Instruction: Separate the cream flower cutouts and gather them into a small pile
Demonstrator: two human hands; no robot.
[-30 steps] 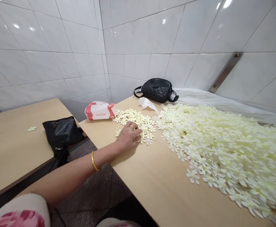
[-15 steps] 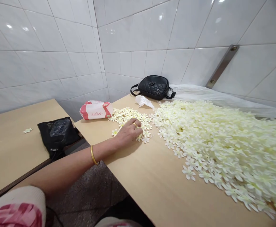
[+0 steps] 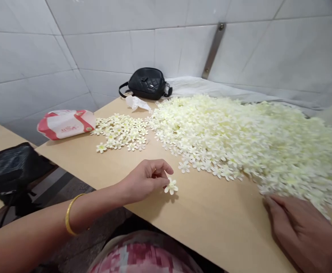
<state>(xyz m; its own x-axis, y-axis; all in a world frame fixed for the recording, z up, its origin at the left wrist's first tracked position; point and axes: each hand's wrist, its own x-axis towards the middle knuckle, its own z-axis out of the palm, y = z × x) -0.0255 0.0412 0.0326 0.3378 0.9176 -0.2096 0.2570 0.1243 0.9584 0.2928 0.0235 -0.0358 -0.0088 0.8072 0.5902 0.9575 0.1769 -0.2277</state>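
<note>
My left hand [image 3: 147, 178], with a ring and a gold bracelet, pinches a single pale flower [image 3: 171, 186] by its edge just above the table near its front edge. My right hand [image 3: 302, 227] is at the lower right, its fingers closed together at the front edge of the large pile of pale flowers [image 3: 239, 136]. Whether its fingertips hold anything is hidden. A smaller patch of flowers [image 3: 123, 131] lies spread out beyond my left hand.
A red and white tissue packet [image 3: 67, 125] sits at the left of the table [image 3: 200, 227]. Crumpled tissue [image 3: 137, 103] and a black handbag [image 3: 147, 83] are at the back. A black pouch [image 3: 12, 167] lies on another table at left.
My left hand has come back from the small flower patch towards the table's front edge and now holds one flower. My right hand has come into view. The view has turned to the right.
</note>
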